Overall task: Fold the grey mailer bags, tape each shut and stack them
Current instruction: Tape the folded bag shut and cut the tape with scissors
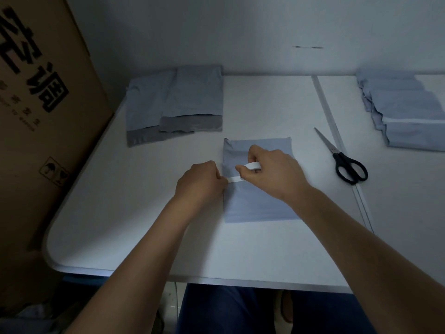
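Two unfolded mailer bags (173, 104) wait at the table's (120, 213) far left, a finished stack (409, 112) far right. Centre, our left hand (202, 182) pinches the tape end while our right hand (272, 172) grips the tape roll (252, 166) over the folded bag (255, 203), taping unfinished.

Your view is dim, bluish; soft shadow fills the left side, wide-angle bending curves the edges.

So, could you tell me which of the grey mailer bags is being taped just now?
The folded bag lying alone at the table's middle, under both hands: white tape stretches across it. The unfolded bags at far left and the stack at far right lie untouched.
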Motion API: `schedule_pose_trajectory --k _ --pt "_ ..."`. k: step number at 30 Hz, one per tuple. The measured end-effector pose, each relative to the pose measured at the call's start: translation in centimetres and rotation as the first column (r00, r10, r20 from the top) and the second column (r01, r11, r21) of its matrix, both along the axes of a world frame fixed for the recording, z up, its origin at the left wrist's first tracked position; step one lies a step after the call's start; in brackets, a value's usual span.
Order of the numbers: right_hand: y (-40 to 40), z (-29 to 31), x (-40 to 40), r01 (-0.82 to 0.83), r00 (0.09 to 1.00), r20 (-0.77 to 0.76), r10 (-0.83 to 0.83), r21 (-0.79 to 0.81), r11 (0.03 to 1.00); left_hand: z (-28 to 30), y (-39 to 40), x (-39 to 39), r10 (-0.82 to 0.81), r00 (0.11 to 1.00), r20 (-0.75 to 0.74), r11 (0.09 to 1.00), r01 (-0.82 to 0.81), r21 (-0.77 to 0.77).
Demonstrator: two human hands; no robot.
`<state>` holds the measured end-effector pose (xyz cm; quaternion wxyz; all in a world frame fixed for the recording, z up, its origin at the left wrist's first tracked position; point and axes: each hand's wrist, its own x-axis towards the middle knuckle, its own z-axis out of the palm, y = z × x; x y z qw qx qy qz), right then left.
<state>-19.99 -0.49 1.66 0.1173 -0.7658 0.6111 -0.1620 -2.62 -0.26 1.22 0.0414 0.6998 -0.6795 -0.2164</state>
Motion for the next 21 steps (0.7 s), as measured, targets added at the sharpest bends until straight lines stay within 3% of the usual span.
schedule_pose_trajectory --k 9,13,17,19,21 --pt "0.0 0.1 0.0 -0.003 1.0 0.015 0.003 0.022 1.0 -0.2 -1.5 1.7 -0.061 0.998 0.016 0.994 0.059 0.091" --pt "-0.1 0.2 0.0 0.008 1.0 0.029 -0.009 0.055 0.998 0.0 -1.3 2.2 -0.071 0.996 0.061 0.996 0.067 0.063" --pt "-0.2 0.1 -0.1 0.001 1.0 0.029 -0.003 0.058 0.998 0.0 -0.1 2.0 -0.187 0.982 -0.025 0.958 0.176 -0.228" --pt "-0.2 0.1 -0.1 0.002 1.0 0.023 -0.003 0.053 0.999 -0.4 0.4 1.5 -0.368 0.925 -0.093 0.87 0.307 -0.386" --pt "-0.3 0.2 -0.1 -0.008 1.0 0.021 0.006 0.056 0.998 -1.2 0.7 1.2 -0.502 0.863 -0.053 0.78 0.426 -0.458"
